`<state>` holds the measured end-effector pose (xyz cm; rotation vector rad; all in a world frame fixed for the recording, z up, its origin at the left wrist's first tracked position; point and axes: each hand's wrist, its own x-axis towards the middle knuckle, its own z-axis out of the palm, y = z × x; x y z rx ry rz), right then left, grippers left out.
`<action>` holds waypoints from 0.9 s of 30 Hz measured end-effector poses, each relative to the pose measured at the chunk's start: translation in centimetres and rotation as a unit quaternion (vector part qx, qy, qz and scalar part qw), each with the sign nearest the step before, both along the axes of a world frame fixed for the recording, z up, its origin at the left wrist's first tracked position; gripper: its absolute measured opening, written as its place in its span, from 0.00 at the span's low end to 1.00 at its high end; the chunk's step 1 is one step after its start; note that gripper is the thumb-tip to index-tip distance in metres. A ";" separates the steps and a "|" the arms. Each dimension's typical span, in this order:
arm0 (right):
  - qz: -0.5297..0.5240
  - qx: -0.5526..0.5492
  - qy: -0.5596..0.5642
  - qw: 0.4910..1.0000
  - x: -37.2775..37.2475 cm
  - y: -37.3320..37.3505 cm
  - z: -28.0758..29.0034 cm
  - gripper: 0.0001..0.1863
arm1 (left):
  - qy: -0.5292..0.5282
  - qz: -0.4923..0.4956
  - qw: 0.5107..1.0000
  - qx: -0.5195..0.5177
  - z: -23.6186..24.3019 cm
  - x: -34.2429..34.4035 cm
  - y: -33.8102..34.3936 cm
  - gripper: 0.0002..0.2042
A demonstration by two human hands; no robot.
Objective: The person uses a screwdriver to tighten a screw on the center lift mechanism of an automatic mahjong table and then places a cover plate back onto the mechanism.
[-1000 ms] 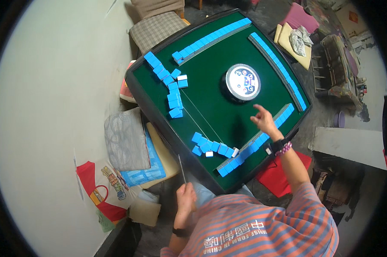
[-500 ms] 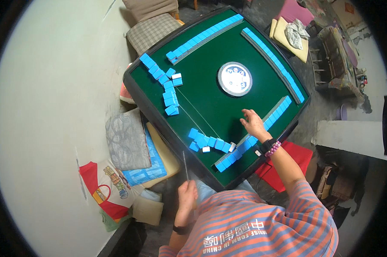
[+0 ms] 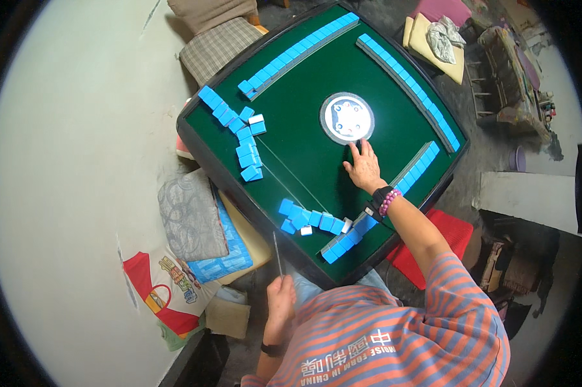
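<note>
My right hand point(image 3: 364, 167) reaches over a green mahjong table point(image 3: 304, 155), fingers stretched out, with nothing in it. Its fingertips are at the near rim of the round white control disc point(image 3: 347, 119); whether they touch cannot be told. My left hand point(image 3: 280, 300) is closed around a thin, straight metal rod point(image 3: 277, 251) that points up beside the table's near left edge. Its lower end is hidden in my fist. Blue-backed mahjong tiles point(image 3: 422, 169) stand in a row under my right wrist. Loose tiles point(image 3: 291, 216) lie nearer, a few with white faces showing.
Tile rows line the far left point(image 3: 297, 53) and far right point(image 3: 407, 90) sides. A jumbled line of tiles point(image 3: 247, 155) lies at the left. Around the table are a checked cushioned chair point(image 3: 218, 53), folded cushions point(image 3: 193, 213), a red seat point(image 3: 420, 248) and a yellow-cushioned chair point(image 3: 433, 51).
My right hand has moved forward and left, from over the felt to the disc's rim, its fingers straightening. My left hand still holds the rod. The view has shifted slightly.
</note>
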<state>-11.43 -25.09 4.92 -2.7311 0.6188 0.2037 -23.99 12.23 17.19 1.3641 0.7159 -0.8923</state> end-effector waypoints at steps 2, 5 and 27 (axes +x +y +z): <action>0.014 0.006 -0.005 1.000 0.3 -0.5 -0.6 0.35 | -0.017 -0.029 0.999 0.013 -0.5 0.1 0.0 0.12; 0.036 -0.003 0.015 0.999 0.4 -0.7 -1.1 0.35 | 0.000 -0.023 1.000 0.015 -0.2 0.4 -0.8 0.11; 0.017 0.022 0.095 0.995 12.9 -6.0 -0.5 0.63 | 0.029 -0.059 0.995 0.075 -0.6 2.1 -2.1 0.12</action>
